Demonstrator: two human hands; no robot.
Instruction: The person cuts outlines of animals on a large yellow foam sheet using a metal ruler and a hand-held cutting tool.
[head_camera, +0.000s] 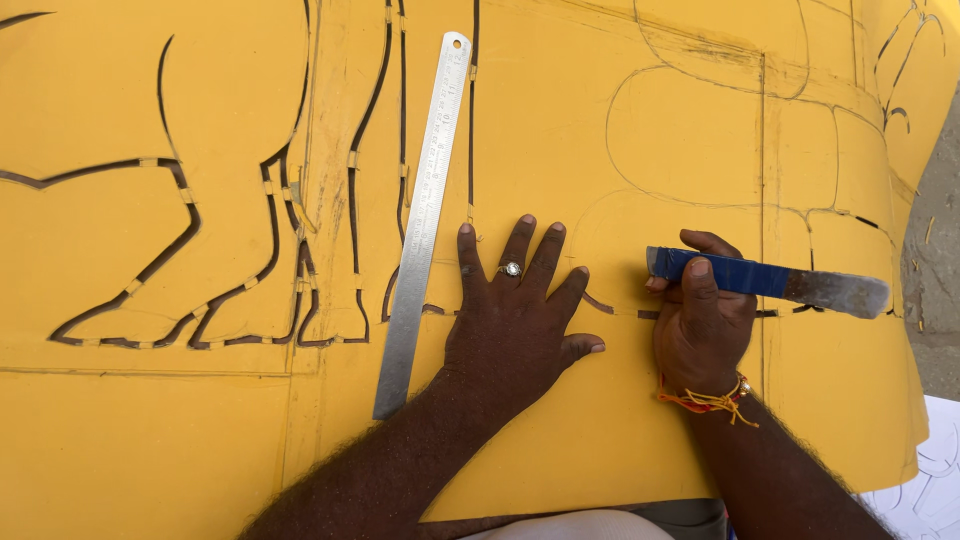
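Yellow sheet (620, 440), one ruler (423, 220) (steel), one knife (765, 279)

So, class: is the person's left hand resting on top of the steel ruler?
No: the left hand lies flat on the yellow sheet, just to the right of the steel ruler, its fingers spread on the sheet.
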